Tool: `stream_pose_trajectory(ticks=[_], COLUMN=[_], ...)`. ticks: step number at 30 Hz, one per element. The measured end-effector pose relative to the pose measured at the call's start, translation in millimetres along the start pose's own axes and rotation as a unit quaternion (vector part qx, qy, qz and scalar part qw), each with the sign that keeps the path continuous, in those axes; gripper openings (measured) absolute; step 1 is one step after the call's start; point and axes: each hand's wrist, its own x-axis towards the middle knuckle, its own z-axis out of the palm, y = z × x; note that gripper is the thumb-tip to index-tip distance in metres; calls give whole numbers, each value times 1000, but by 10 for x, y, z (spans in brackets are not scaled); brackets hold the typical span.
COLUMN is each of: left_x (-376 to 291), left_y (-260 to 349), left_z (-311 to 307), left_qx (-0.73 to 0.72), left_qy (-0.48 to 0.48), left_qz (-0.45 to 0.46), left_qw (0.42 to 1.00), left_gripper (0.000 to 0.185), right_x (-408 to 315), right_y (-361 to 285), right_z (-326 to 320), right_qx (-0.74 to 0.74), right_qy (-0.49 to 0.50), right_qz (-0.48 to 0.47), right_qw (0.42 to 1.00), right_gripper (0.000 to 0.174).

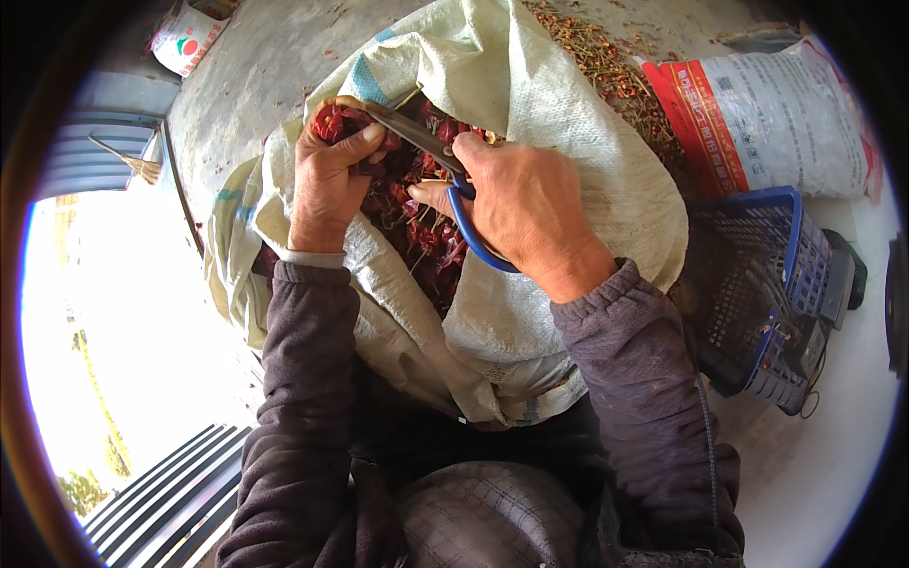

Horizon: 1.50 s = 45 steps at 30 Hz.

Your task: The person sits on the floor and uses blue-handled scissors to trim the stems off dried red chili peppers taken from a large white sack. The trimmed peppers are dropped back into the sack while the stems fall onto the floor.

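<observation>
A white woven sack point(568, 142) stands before me, its mouth spread wide over dried red chili peppers point(426, 234) with pale stems. Above its left side, my left hand point(330, 177) holds a small bunch of dried red peppers point(337, 122) between thumb and fingers. My right hand point(529, 199) grips blue-handled scissors point(422, 138). Their dark blades reach up and left to the bunch, with the tips beside my left thumb. Whether the blades touch a stem cannot be made out. The fingers of my right hand are partly hidden behind the handle.
Cut stems and pepper bits point(603, 64) litter the concrete floor point(263, 64) beyond the sack. On the right lie a red and white printed bag point(774, 121) and a blue plastic basket point(792, 234). At the left are a white bucket point(188, 39), a broom point(138, 165) and a bright doorway.
</observation>
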Motion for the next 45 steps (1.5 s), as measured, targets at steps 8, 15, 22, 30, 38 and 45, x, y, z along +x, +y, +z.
stream_pose_trajectory(ticks=[8,15,22,30,38,45], left_x=[-61,-844,-1540,-1304,-1266,-1318], left_y=[69,925,867,992,1039,934], left_z=[97,-758,-171,685,905,898], left_qx=[-102,472,503,129,88,123], left_qy=[-2,228,191,64,22,59], left_qz=[0,-49,192,453,483,466], left_qw=[995,850,821,880,871,874], left_gripper=[25,27,43,55,54,54], right_x=[8,90,91,95,116,110], right_y=[-25,336,527,468,408,428], right_z=[43,-145,-92,-92,-74,-94], right_qx=[187,270,-110,-146,-132,-102], right_qy=[19,116,78,28,14,104], right_qz=[44,186,104,117,109,42], right_qw=[981,938,985,982,985,988], right_gripper=[54,74,66,67,58,58])
